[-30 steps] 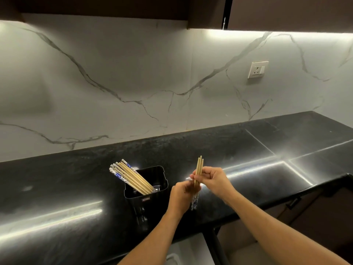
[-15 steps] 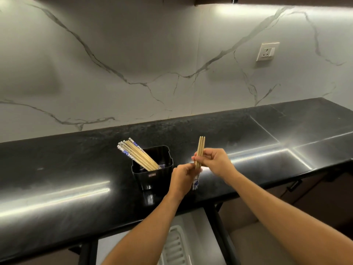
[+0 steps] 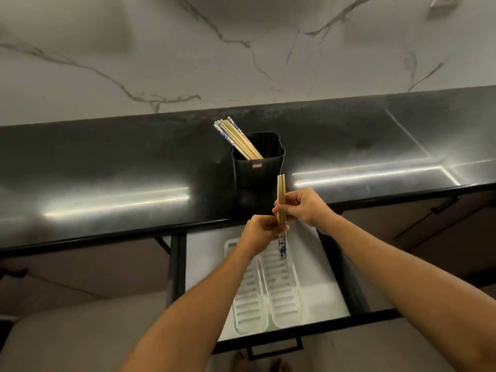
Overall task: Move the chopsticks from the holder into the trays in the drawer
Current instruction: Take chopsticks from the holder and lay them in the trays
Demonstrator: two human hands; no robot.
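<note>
A black square holder [image 3: 258, 167] stands on the dark counter, with several wooden chopsticks [image 3: 236, 138] leaning out to its left. Both hands grip a small bundle of chopsticks [image 3: 281, 196], held upright over the counter's front edge, blue-patterned ends pointing down. My right hand [image 3: 303, 206] pinches the bundle's middle; my left hand [image 3: 261, 232] holds it lower. Below them the drawer [image 3: 332, 294] stands open with two white slotted trays [image 3: 279, 296] side by side inside it.
The black counter [image 3: 107, 170] runs the full width, backed by a white marble wall [image 3: 188, 49]. The drawer's black handle [image 3: 276, 350] is nearest me. Closed cabinet fronts [image 3: 80, 267] flank the drawer on both sides. Bare feet show at the bottom edge.
The view has tilted down, and the open drawer with its trays has come into sight. Both hands with the bundle have moved nearer, from above the counter to its front edge.
</note>
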